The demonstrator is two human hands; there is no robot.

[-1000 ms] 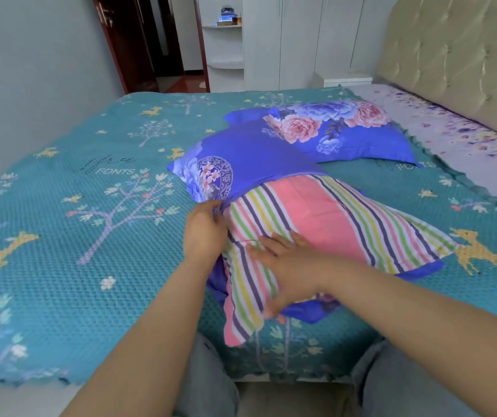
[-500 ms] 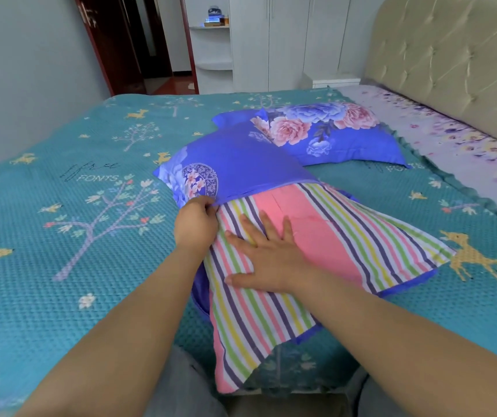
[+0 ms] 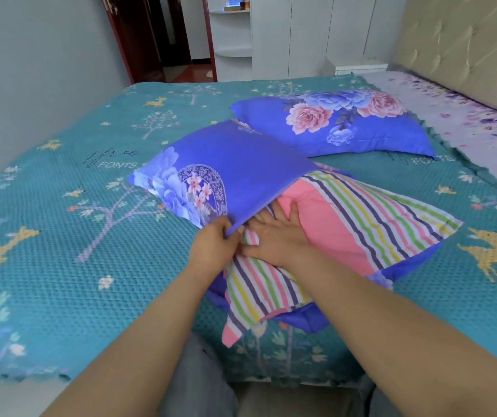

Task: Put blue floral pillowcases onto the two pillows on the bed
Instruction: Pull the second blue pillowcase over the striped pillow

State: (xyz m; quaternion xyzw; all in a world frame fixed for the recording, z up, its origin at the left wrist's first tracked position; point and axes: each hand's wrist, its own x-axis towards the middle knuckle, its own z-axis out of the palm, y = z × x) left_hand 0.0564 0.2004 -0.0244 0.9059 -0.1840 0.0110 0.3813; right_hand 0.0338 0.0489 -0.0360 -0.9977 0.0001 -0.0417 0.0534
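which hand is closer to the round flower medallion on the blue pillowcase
Left. The left hand grips the pillowcase's open edge just below the medallion; the right hand lies flat on the striped pillow, farther right.

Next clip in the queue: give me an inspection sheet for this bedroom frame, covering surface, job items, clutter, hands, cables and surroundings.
Surface: teal bedspread with tree and deer prints covers the bed.
Job's things: striped pillow lies partly inside the blue floral pillowcase, its near end uncovered; second pillow behind it is fully cased.
Clutter: nothing seen.
Hands: left hand pinches the pillowcase's open edge; right hand lies flat on the striped pillow, fingertips under that edge.
Cables: nothing seen.
Surroundings: padded headboard at right, white wardrobe, dark red door frame, grey wall.
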